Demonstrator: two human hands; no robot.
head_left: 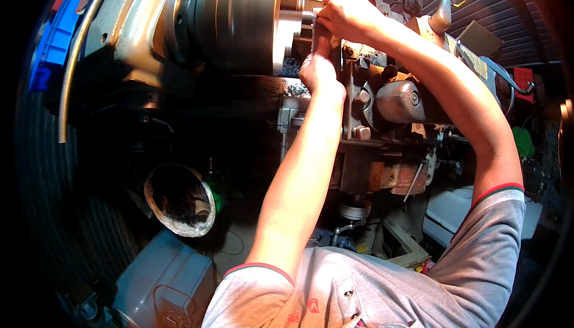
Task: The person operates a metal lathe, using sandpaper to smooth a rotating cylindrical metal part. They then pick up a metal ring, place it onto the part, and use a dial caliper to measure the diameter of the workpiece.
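At the top centre a metal workpiece sticks out from a large round lathe chuck. My left hand is just right of the chuck, fingers closed and thumb raised toward the workpiece's end. My right hand is above it, fingers bent closed at that same end. What both hands grip is mostly hidden by the fingers. Beneath my right forearm are the carriage's bolts and a rounded metal handle hub. Dark metal chips lie by the chuck.
At the left are a blue plastic tray and a bent tube. Below stand a round container with a crinkled rim and a translucent bin. A curved horn-like handle rises at the upper right, and a white container sits lower right.
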